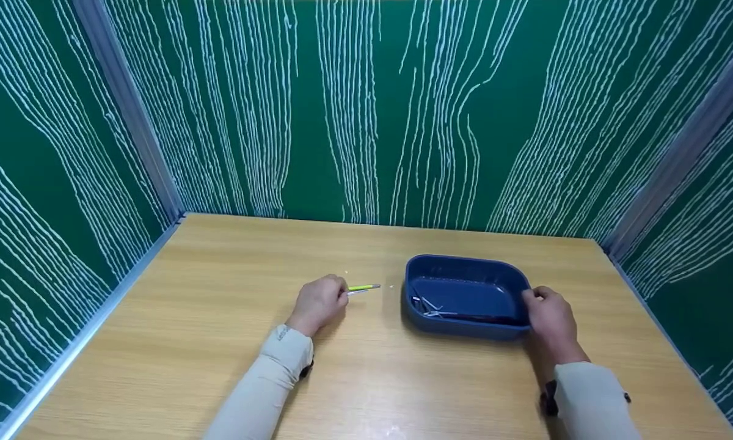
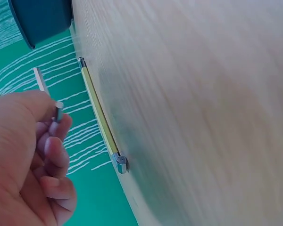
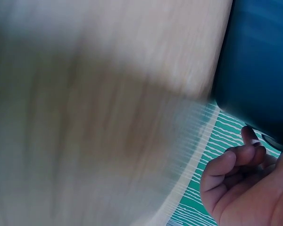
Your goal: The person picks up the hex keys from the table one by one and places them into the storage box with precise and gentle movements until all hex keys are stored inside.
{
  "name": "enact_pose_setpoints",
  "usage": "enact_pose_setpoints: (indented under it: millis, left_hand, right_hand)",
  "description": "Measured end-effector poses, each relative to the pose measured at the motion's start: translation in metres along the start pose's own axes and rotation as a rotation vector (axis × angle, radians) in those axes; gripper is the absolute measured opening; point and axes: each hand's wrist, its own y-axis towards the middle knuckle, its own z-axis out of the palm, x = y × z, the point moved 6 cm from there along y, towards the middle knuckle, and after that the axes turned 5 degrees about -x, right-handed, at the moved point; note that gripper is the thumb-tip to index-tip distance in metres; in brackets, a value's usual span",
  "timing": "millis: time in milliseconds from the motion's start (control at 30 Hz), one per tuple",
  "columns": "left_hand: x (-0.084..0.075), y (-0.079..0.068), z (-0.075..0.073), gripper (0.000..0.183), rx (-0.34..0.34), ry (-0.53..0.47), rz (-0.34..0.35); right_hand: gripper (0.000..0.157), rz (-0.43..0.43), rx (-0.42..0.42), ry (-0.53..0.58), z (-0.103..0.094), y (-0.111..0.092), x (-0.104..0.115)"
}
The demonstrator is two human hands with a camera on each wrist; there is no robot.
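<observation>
My left hand point(image 1: 320, 300) pinches a thin silver metal rod point(image 2: 40, 81) between thumb and fingers, its blunt end showing past the thumb in the left wrist view. Just beside that hand, a slim yellow stick-like tool point(image 2: 100, 110) with silver ends lies on the table; its exact kind is unclear. At the right, my right hand point(image 1: 551, 319) grips the right end of a dark blue rectangular tub point(image 1: 464, 330). Several thin silver metal pieces point(image 1: 427, 308) lie inside the tub, along its left and near side. In the right wrist view, curled fingers point(image 3: 221, 169) show beside the tub.
The wooden table point(image 1: 177, 342) carries a few tiny pale specks between the left hand and the tub. Green panels point(image 1: 391, 122) with white wavy lines stand at the back and both sides, joined by grey metal posts point(image 1: 131, 110).
</observation>
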Motion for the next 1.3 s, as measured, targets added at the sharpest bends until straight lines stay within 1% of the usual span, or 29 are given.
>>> enact_pose_setpoints:
  millis: [100, 233, 400, 533, 633, 700, 800, 867, 933, 1033, 1100, 1200, 1300]
  left_hand:
    - [-0.004, 0.001, -0.002, 0.014, -0.027, -0.029, 0.013]
    - [-0.008, 0.004, -0.003, 0.015, -0.048, -0.074, 0.001]
    - [-0.016, 0.006, -0.006, 0.013, -0.112, -0.146, -0.023]
    - [-0.022, 0.006, -0.007, 0.013, -0.16, -0.212, -0.057]
    - [-0.027, 0.007, -0.009, 0.016, -0.192, -0.227, -0.075]
    - [-0.03, 0.008, -0.01, 0.016, -0.201, -0.228, -0.092]
    - [-0.033, 0.008, -0.008, 0.014, -0.189, -0.273, -0.142]
    - [-0.036, 0.008, -0.007, 0.013, -0.178, -0.308, -0.156]
    - [-0.04, 0.009, -0.005, 0.014, -0.165, -0.34, -0.156]
    - [-0.048, 0.011, -0.003, 0.015, -0.153, -0.364, -0.124]
    - [-0.053, 0.013, -0.002, 0.015, -0.14, -0.379, -0.121]
    - [-0.061, 0.016, 0.0, 0.014, -0.111, -0.427, -0.139]
    - [-0.067, 0.018, 0.003, 0.013, -0.069, -0.49, -0.173]
  right_hand:
    - [0.057, -0.006, -0.004, -0.008, -0.001, 0.0, 0.0]
    - [0.059, 0.006, 0.007, -0.001, 0.0, 0.0, -0.002]
    - [0.063, 0.03, 0.025, 0.024, 0.004, 0.0, -0.004]
    - [0.06, -0.01, -0.001, 0.012, 0.004, 0.0, -0.003]
    - [0.057, -0.037, -0.024, 0.002, 0.003, 0.0, -0.001]
    - [0.058, -0.035, -0.018, 0.007, 0.002, 0.0, -0.001]
    - [0.059, -0.03, -0.006, 0.015, 0.002, 0.0, 0.0]
    - [0.059, -0.022, 0.0, 0.023, 0.001, 0.0, 0.0]
    - [0.059, -0.02, 0.003, 0.029, 0.001, 0.0, 0.0]
    - [0.057, -0.011, 0.002, 0.031, 0.001, 0.001, 0.001]
    - [0.057, -0.011, 0.003, 0.026, 0.0, 0.001, 0.001]
    - [0.058, -0.001, 0.011, 0.023, 0.0, 0.001, 0.0]
    - [0.06, 0.007, 0.022, 0.028, 0.0, 0.0, -0.001]
